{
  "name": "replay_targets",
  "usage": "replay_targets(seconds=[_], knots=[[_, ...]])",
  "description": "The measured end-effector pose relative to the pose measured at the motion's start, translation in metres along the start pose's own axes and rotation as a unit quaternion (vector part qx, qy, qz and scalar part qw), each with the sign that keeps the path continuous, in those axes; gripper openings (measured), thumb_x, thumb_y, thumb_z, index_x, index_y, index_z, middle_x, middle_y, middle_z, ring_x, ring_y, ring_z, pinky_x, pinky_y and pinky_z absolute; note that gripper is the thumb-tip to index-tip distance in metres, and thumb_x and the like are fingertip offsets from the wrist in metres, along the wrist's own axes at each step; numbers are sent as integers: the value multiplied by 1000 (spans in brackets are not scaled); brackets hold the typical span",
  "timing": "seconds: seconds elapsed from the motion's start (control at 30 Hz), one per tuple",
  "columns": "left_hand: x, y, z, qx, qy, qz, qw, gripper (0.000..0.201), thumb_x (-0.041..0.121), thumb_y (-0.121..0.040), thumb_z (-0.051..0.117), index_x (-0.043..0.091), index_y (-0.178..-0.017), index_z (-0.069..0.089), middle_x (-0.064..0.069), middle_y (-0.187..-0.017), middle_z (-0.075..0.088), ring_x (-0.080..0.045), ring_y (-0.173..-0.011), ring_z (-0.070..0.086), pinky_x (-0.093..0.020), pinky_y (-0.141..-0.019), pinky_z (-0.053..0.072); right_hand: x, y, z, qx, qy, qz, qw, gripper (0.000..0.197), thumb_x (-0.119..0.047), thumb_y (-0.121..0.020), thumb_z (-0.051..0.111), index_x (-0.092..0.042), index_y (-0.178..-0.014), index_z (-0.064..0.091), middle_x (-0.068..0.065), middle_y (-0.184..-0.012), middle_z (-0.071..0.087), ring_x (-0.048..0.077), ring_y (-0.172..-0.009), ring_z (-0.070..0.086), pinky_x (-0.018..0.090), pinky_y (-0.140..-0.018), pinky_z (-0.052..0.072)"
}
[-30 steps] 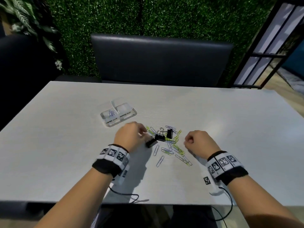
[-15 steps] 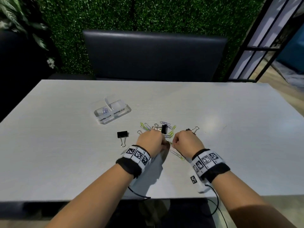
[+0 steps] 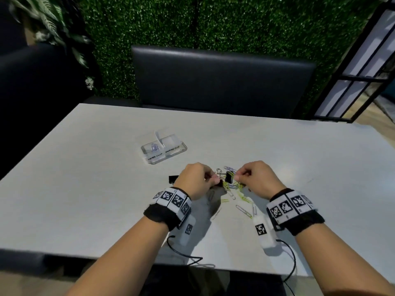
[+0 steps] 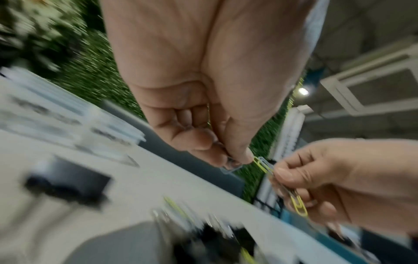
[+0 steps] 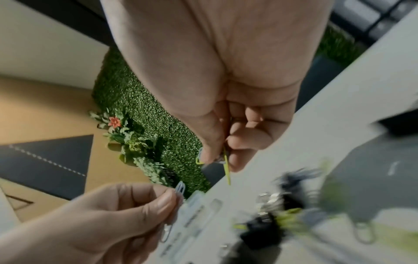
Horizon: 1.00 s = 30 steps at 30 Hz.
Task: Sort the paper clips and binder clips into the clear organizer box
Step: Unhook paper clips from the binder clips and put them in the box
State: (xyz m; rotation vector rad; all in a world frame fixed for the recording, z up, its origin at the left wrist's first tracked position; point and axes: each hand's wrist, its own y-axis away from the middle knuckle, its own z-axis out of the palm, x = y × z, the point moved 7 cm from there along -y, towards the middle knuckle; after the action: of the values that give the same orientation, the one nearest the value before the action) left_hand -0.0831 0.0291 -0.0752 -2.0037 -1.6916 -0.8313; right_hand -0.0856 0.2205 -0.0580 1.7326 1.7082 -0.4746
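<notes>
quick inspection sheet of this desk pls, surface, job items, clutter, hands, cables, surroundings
surface: white table, matte.
job's things: clear organizer box far left, labelled compartments; loose paper clips; binder clip in the pile, another by the left wrist.
clutter: nothing seen.
hands: left hand pinches a blue paper clip; right hand pinches yellow and blue paper clips.
cables: black cables trail from both wrist units.
surroundings: dark chair, green hedge wall.

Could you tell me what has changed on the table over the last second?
Both hands rose from the pile: the left hand now pinches pale blue paper clips, the right hand pinches yellow and blue paper clips. One black binder clip, first beside the left hand, was set aside to the left half a second ago. The clear organizer box stays put; clips remain on the table.
</notes>
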Motion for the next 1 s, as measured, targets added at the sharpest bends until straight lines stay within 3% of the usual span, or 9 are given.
replay_targets(seconds=[0.07, 0.17, 0.3, 0.47, 0.63, 0.73, 0.83, 1.0], knots=[[-17, -1, -30, 28, 45, -23, 998, 14, 38, -88, 75, 26, -81, 74, 10, -73, 70, -2, -66, 61, -21, -66, 45, -24, -13, 7, 0, -42, -16, 999, 6, -22, -85, 77, -17, -81, 76, -4, -71, 70, 12, -63, 63, 20, -58, 47], [-58, -7, -89, 115, 92, -82, 986, 17, 33, -89, 75, 19, -80, 76, 4, -72, 72, -8, -65, 63, -24, -66, 50, -68, -45, 33, -14, -98, -26, 995, 8, -20, -86, 76, -18, -78, 73, 1, -70, 71, 15, -59, 64, 29, -58, 57], [-110, -21, -151, 219, 71, -156, 961, 18, 34, -89, 75, 17, -83, 80, -1, -77, 75, -17, -74, 69, -24, -68, 49, -135, -89, 80, -44, -133, -53, 989, 16, -13, -88, 73, -16, -73, 69, 5, -67, 68, 13, -53, 62, 24, -55, 56], [-143, -46, -167, 230, 56, -202, 950, 20, 34, -85, 79, 14, -83, 81, -6, -75, 75, -23, -75, 72, -29, -69, 56, -187, -127, 123, -34, -120, -46, 991, 9, -17, -86, 75, -11, -79, 72, 8, -75, 74, 20, -60, 72, 35, -66, 64], [-161, -49, -168, 224, 39, -224, 948, 20, 33, -86, 78, 14, -87, 83, -8, -76, 76, -24, -74, 73, -35, -75, 61, -204, -139, 145, -34, -61, -57, 996, 11, -14, -85, 76, -4, -81, 75, 12, -82, 75, 25, -68, 73, 34, -67, 62], [-158, -42, -169, 225, 11, -224, 948, 20, 33, -88, 74, 17, -96, 83, -7, -91, 79, -25, -84, 73, -34, -79, 60, -206, -133, 144, -66, -50, -70, 994, 13, -16, -87, 74, -4, -83, 76, 12, -80, 76, 21, -64, 73, 26, -58, 59], [-136, -29, -166, 246, -10, -194, 950, 29, 38, -88, 71, 20, -108, 79, -2, -103, 78, -24, -96, 72, -33, -87, 57, -202, -119, 120, -84, -50, -110, 989, 9, -15, -90, 70, -10, -84, 75, 11, -84, 76, 24, -74, 76, 36, -67, 64], [-68, -14, -120, 182, -9, -78, 980, 17, 40, -89, 68, 26, -92, 78, 12, -84, 75, -9, -83, 69, -24, -76, 51, -130, -91, 37, -22, -1, -111, 994, 7, -17, -91, 67, -15, -90, 74, -2, -79, 71, 18, -75, 73, 24, -58, 54]])
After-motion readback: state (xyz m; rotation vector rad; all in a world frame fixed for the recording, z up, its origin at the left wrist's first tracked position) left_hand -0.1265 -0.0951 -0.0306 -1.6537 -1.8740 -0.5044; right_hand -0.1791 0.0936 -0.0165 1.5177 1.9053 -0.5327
